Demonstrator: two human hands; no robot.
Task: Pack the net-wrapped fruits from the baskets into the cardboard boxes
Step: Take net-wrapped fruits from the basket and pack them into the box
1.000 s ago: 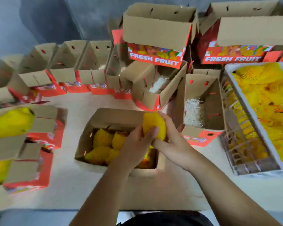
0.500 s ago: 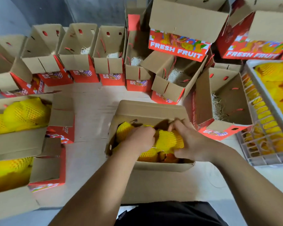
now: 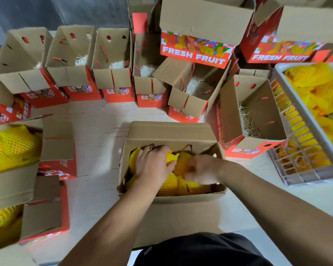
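Since half a second back: left hand [image 3: 152, 166] shifted left and up onto the top-left net-wrapped fruit [image 3: 172, 157], right hand [image 3: 200, 170] lifted off the fruit it was pressing, now motion-blurred above the right half of the open cardboard box [image 3: 173, 131]. Camera view also pulled slightly back.

Left hand palm down inside the box, fingers curled over the yellow foam net of that fruit, thumb side touching the net's frilled edge. Right hand too smeared to read; cannot tell whether fingers are spread or closed, nothing clearly held.

Box directly in front of the body, flaps open, packed with several yellow net-wrapped fruits [image 3: 167, 186], two red rope handles poking up at the far inner wall. On a pale table [image 3: 102, 131].

Grey plastic basket [image 3: 313, 175] at right, piled with more yellow netted fruit. Just left of it, an empty open box with straw padding [image 3: 248, 125]. Row of open red-and-brown boxes [image 3: 112, 73] along the far side, pale shredded filler in the bottoms. Two larger boxes printed "FRESH FRUIT" [image 3: 195, 56] stacked behind them. At left, filled boxes [image 3: 10, 148] showing netted fruit, flaps partly open.
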